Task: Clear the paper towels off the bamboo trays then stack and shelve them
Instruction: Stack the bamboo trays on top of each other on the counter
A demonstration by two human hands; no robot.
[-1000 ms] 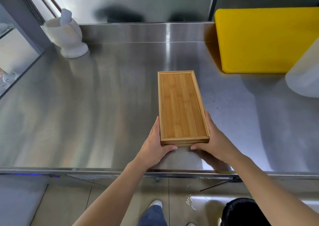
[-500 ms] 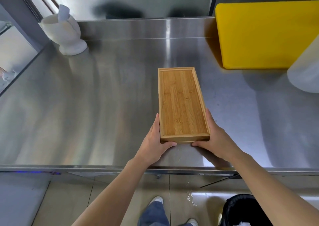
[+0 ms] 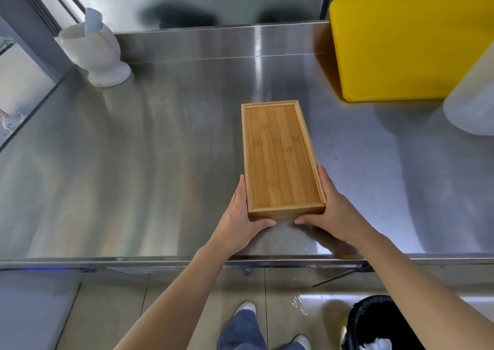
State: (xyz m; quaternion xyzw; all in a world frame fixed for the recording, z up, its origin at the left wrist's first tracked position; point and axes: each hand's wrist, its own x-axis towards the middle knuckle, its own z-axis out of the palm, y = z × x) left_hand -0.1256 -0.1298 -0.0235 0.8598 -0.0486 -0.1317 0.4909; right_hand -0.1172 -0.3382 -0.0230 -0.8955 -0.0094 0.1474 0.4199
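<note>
A stack of rectangular bamboo trays lies lengthwise on the steel counter, its top tray bare of paper. My left hand grips the near left corner of the stack, thumb under the front edge. My right hand grips the near right corner the same way. How many trays make up the stack is hard to tell; a seam shows in the near end.
A white mortar with pestle stands at the back left. A yellow cutting board leans at the back right beside a translucent white container. A black bin holding crumpled paper sits on the floor below right.
Both hands have kept their grip on the near end of the trays. The stack sits slightly higher and farther from the counter's front edge in view.
</note>
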